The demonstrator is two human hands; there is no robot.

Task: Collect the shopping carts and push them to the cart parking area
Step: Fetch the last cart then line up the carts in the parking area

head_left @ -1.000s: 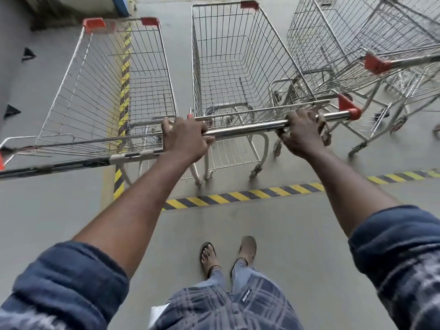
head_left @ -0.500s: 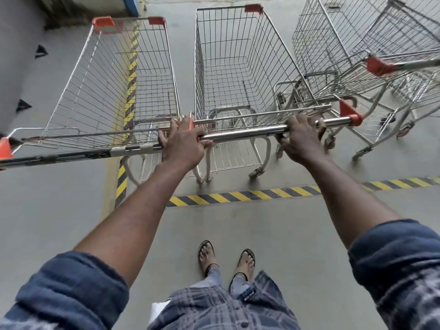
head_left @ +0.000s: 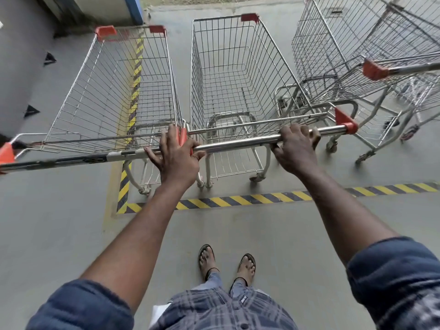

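The left hand [head_left: 176, 155] and right hand [head_left: 297, 146] grip the cart handle's [head_left: 238, 143] ends

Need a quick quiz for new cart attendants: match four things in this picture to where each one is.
Things
1. left hand
2. right hand
3. left cart
4. striped floor line

Places
A. beside the grey wall
B. on the floor, just ahead of the feet
C. gripping the middle cart's handle near its orange right end
D. at that same handle's left end

Pairs: 1-D, 2-C, 3-A, 4-B
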